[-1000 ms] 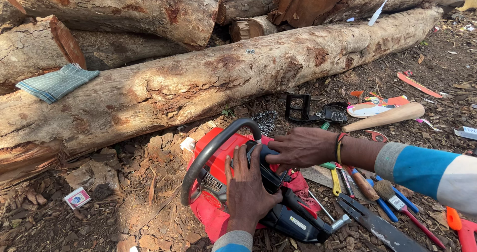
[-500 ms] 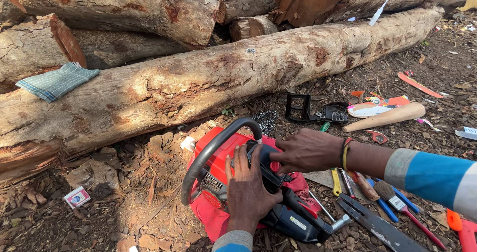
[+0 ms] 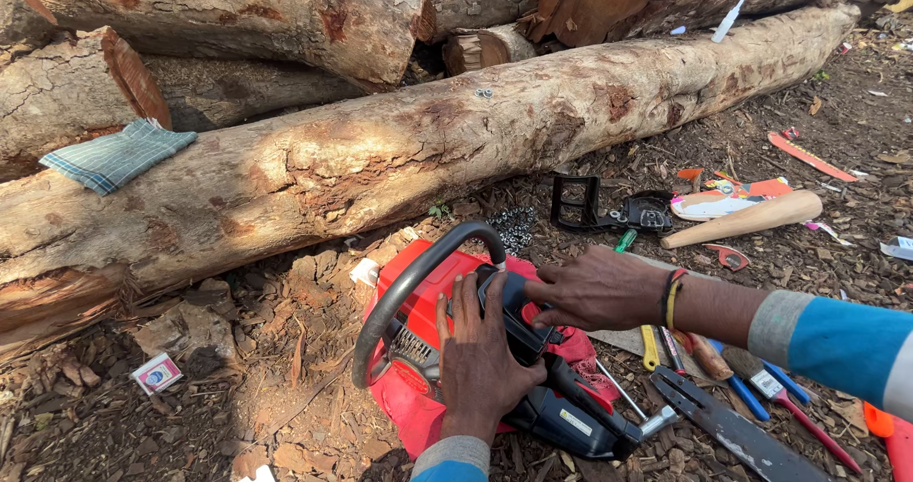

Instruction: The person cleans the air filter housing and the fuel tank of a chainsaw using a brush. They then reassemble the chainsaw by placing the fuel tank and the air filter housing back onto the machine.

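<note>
A red and black chainsaw body [image 3: 418, 282] lies on the bark-strewn ground, with a curved black handle bar arching over it. My left hand [image 3: 480, 354] rests flat on its top, fingers spread beside a black cover part [image 3: 514, 316]. My right hand [image 3: 594, 287] comes in from the right and grips that same black part with its fingertips. A red cloth [image 3: 580, 349] lies under the machine.
A long peeled log [image 3: 399, 149] lies just behind, with more logs stacked beyond and a checked cloth [image 3: 119, 154] on one. Loose tools [image 3: 732, 392], a saw bar [image 3: 737, 430], a wooden handle [image 3: 747, 218], a black part [image 3: 609, 211] and a saw chain [image 3: 514, 225] lie to the right.
My right hand has slid slightly left and down onto the black cover part. The left hand and the chainsaw have stayed in place.
</note>
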